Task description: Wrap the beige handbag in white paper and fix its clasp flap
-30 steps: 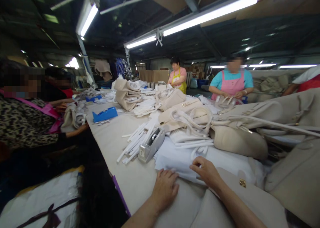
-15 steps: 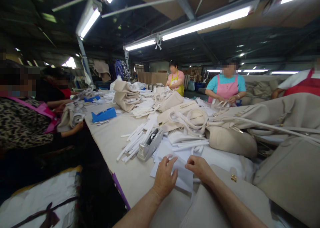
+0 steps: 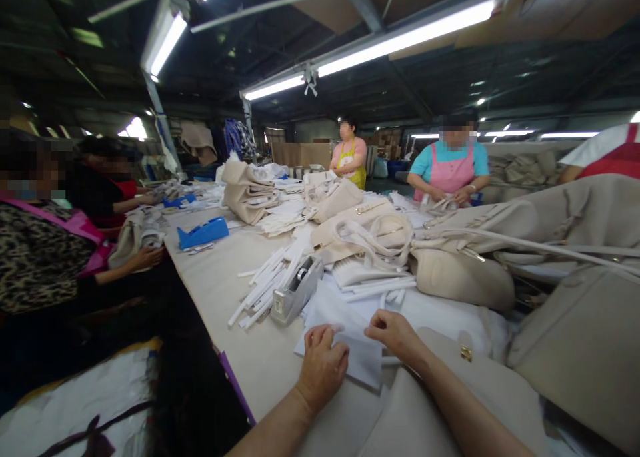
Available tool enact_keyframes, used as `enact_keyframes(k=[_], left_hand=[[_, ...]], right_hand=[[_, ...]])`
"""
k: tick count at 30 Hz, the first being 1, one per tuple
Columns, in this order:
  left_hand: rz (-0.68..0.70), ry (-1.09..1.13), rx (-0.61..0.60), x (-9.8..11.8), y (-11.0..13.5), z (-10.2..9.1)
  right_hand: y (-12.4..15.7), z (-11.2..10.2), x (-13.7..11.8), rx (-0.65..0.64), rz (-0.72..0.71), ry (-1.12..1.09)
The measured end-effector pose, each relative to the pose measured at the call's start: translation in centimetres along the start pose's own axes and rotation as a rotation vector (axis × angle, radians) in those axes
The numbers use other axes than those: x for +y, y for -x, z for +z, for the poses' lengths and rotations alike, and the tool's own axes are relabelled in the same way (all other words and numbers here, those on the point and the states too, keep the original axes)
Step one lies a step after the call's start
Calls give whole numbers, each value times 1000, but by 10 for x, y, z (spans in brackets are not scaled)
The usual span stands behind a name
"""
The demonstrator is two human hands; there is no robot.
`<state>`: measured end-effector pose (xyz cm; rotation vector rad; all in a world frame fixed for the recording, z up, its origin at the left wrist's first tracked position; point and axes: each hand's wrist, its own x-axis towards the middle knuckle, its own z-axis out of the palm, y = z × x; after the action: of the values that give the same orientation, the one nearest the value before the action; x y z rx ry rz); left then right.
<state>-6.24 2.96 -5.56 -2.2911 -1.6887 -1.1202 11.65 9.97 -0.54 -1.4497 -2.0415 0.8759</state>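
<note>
Tape dispenser (image 3: 295, 298) — beside white sheets (image 3: 363, 362)

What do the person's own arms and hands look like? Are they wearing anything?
Both forearms are bare, with no sleeves in view. The left hand and right hand wear no gloves, and I see no watch or bracelet on either wrist.

At 5 o'clock in view, the white sheet (image 3: 363, 362) looks like smooth matt paper; at 4, the beige bag (image 3: 500, 390) resembles matt leather, its gold clasp (image 3: 466, 353) glossy metal; at 9, the blue dispenser (image 3: 204, 233) is smooth plastic.
</note>
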Motion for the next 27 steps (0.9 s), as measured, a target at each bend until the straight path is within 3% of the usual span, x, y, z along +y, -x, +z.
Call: enact_keyframes(k=[4, 10, 15, 18, 22, 24, 27], left_hand=[[-12, -27, 78, 2, -8, -11], [-16, -116, -125, -4, -11, -5], [95, -65, -213, -13, 7, 11], [75, -46, -266, -18, 14, 17], [45, -51, -279, -23, 12, 21], [43, -46, -282, -25, 7, 22], [59, -21, -294, -28, -1, 20]], right_hand=[[2, 1, -2, -40, -18, -21], [5, 3, -3, -22, -11, -46], [-5, -8, -8, 147, 16, -51], [-16, -34, -17, 303, 22, -43], [-19, -90, -49, 466, -7, -17], [-5, -120, -73, 520, -40, 8], [42, -153, -108, 597, -126, 146]])
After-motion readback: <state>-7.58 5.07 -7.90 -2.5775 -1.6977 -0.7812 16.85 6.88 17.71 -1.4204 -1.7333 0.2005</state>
